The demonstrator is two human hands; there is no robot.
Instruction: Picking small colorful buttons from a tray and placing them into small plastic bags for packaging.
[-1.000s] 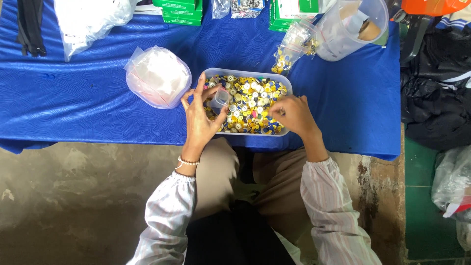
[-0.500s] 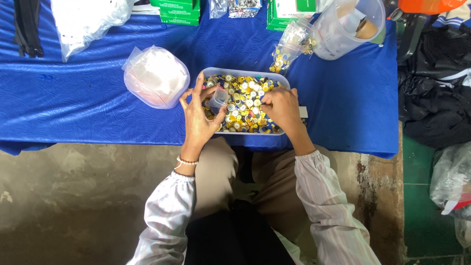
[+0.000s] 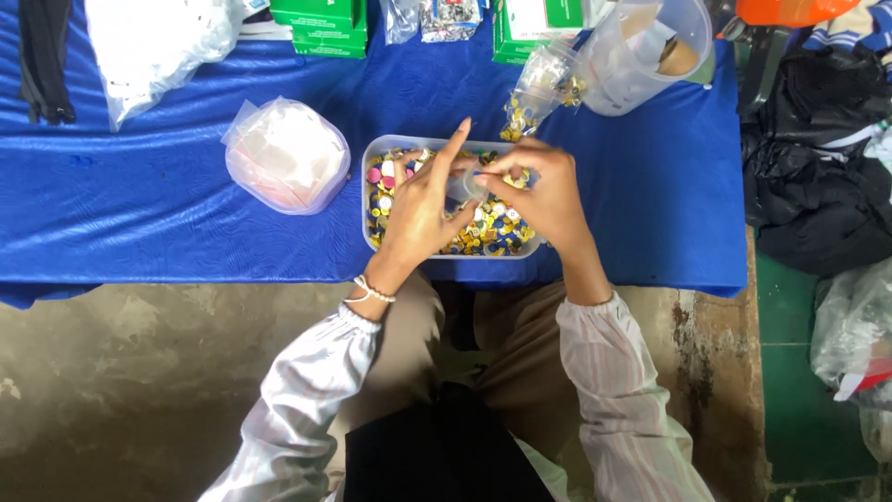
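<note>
We held both hands over the clear plastic tray [image 3: 368,200] that sat near the front edge of the desk [image 3: 139,214], which was covered in a blue cloth. The tray was full of small round caps [image 3: 483,237], mostly gold and blue with a few pink and white ones. Our left hand [image 3: 420,206] and our right hand [image 3: 548,191] met above the middle of the tray, and between their fingertips we gripped a small clear vial [image 3: 465,186]; the left index finger pointed up and away while the other fingers pinched the vial, and the right hand's fingers closed on it from the other side. We could not tell whether a cap sat on it.

Just left of the tray lay a round clear bag [image 3: 286,156] of pale contents. Behind the tray stood a small bag of caps [image 3: 539,93], leaning against a clear plastic jug [image 3: 641,51] tipped on its side. Green boxes [image 3: 321,26] lay along the far edge of the desk.
</note>
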